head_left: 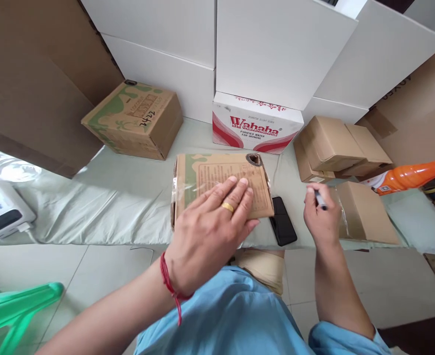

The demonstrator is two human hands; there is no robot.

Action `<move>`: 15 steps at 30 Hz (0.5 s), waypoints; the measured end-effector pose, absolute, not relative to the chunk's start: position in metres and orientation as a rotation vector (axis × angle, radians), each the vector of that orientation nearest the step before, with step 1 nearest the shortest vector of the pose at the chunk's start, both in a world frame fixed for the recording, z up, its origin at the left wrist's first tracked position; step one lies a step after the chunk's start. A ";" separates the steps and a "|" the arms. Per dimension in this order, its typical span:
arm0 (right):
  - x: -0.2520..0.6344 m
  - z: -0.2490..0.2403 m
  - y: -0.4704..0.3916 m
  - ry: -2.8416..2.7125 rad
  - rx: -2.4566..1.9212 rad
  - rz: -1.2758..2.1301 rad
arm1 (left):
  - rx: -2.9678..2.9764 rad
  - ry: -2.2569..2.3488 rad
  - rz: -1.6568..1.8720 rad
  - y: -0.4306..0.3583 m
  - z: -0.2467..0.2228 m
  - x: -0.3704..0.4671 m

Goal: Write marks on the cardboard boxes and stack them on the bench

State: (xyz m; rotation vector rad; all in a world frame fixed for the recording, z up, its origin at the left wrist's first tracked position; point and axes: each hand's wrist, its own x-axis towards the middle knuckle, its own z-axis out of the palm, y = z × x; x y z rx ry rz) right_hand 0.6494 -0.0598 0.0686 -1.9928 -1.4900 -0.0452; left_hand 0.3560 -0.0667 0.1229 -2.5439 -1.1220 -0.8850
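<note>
Right grip: right hand [321, 213] curled closed, pinching a slim dark pen [321, 201] between thumb and fingers, held above the table. Tip detail too blurred to read.
Left grip: left hand [213, 222] laid flat, palm down, fingers straight and mostly side by side, pressing on the carton top. Not wrapped round anything.
Ring/cord: gold-coloured ring [228, 206] on one left finger, red cord bracelet [170, 281] at the left wrist.
Carton under palm: green-and-brown printed carton [212, 170], directly beneath the left hand, well left of the pen. Text panel on top, dark-rimmed handle hole [253, 159] just beyond the fingertips.
Phone: black smartphone [284, 224], flat between the two hands, just beside the carton.
Right of pen: taped brown carton [369, 212] just beside the right hand; stacked brown cartons [334, 143] beyond it; orange-filled bottle [412, 177] farther right.
Beyond left fingers: white-and-red Wahaha water carton [256, 123], against white panels [276, 44].
Left and beyond: palm-tree-print carton [132, 116], handwritten digits on it, well apart from the left hand.
Far left: white device with cable [5, 212].
Under it all: pale green tablecloth [128, 202].
Floor, lower left: green plastic stool [21, 308].
</note>
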 end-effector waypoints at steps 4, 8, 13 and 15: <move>0.714 0.038 -0.083 -1.723 -2.803 0.236 | -2.606 -1.152 -0.854 -0.037 0.121 0.355; 0.736 0.008 -0.091 -1.725 -2.911 0.367 | -2.713 -1.220 -0.840 -0.027 0.122 0.355; 0.744 -0.012 -0.087 -1.663 -2.833 0.338 | -2.773 -1.219 -1.128 -0.033 0.137 0.344; 0.747 -0.014 -0.089 -1.609 -2.789 0.299 | -2.685 -1.294 -1.280 -0.033 0.142 0.333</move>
